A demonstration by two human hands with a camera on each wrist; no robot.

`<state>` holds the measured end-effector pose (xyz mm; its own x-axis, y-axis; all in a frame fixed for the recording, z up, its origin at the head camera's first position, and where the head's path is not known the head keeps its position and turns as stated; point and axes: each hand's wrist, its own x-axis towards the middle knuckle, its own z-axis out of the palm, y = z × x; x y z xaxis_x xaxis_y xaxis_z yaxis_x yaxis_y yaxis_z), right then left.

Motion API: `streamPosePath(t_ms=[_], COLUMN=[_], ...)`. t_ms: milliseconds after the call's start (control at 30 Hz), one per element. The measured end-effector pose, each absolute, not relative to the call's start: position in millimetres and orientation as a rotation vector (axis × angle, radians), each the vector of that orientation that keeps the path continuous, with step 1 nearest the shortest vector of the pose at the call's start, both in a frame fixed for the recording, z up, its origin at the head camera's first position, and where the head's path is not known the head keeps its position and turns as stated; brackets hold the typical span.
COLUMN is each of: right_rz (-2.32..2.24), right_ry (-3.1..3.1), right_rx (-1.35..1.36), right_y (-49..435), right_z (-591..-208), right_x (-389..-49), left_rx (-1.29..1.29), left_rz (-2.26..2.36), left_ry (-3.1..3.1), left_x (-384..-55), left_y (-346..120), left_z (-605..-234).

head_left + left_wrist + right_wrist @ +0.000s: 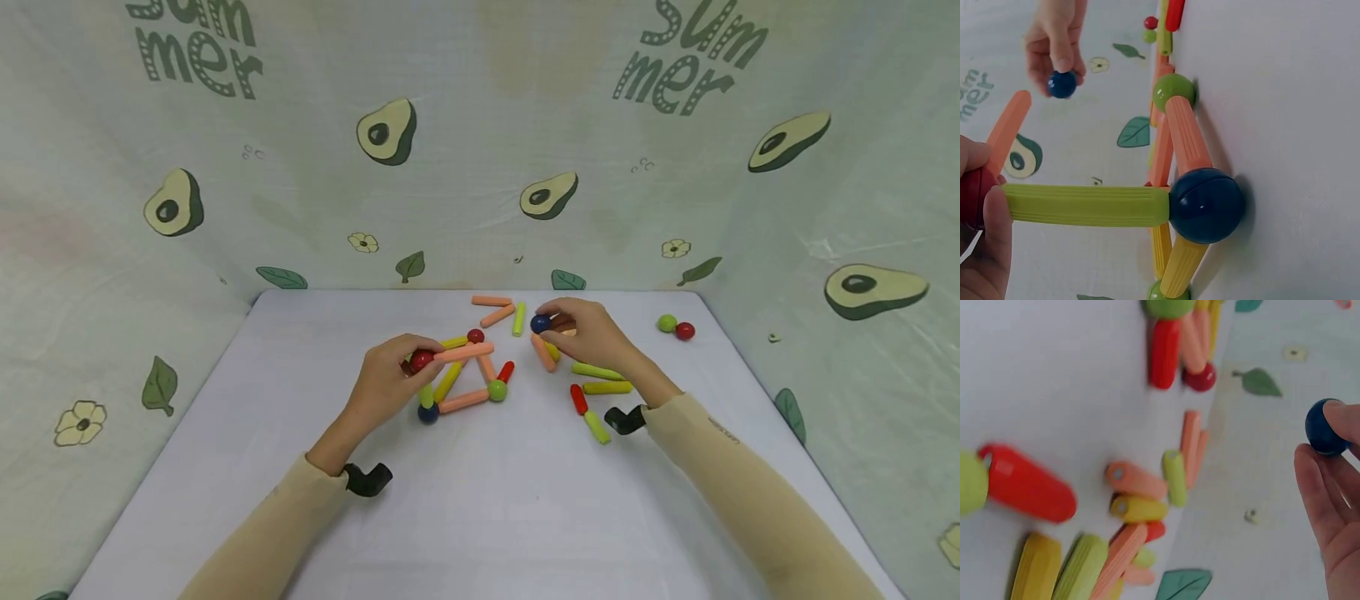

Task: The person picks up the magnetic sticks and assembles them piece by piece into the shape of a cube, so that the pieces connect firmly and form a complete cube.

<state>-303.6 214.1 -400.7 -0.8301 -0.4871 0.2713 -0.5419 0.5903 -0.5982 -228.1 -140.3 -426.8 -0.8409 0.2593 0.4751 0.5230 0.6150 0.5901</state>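
Observation:
My left hand point(378, 379) grips a red ball point(422, 360) at the left of a stick-and-ball frame. From that ball an orange rod point(465, 352) points right, and a light green rod point(1085, 205) runs down to a dark blue ball point(1207, 205) on the table. Orange and yellow rods form the base, with a green ball point(497, 390) at its right corner and a red ball point(476, 337) at the back. My right hand point(596, 333) pinches another dark blue ball point(1325, 428) between thumb and fingers, raised over loose rods.
Loose orange rods point(491, 301) and a short green rod point(519, 319) lie at the back. Right of the frame are more rods, including a yellow one point(607, 387) and a red one point(578, 399). A green ball point(667, 322) and red ball point(685, 331) sit at back right.

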Motion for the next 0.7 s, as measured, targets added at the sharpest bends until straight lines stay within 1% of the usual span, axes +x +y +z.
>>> streamPosePath(t_ms=[100, 233, 533, 700], right_rz=[1.106, 1.162, 1.197, 1.249], right_ry=[-2.667, -2.613, -2.614, -2.549], right_rx=[1.059, 1.206, 1.223, 1.262], right_y=[192.5, 174.3, 166.5, 160.6], right_z=[-389.1, -386.2, -388.0, -390.4], right_x=[-287.8, -276.6, -270.1, -268.3], left_rx=[-0.629, -0.628, -0.620, -0.660], left_rz=[-1.078, -1.070, -1.053, -1.038], left_ry=[-2.497, -2.489, -2.509, -2.535], left_x=[-227.9, -228.0, -227.5, -232.5], left_y=[-141.1, -141.8, -143.2, -152.5], left_z=[-427.0, -428.1, -426.8, -424.1])
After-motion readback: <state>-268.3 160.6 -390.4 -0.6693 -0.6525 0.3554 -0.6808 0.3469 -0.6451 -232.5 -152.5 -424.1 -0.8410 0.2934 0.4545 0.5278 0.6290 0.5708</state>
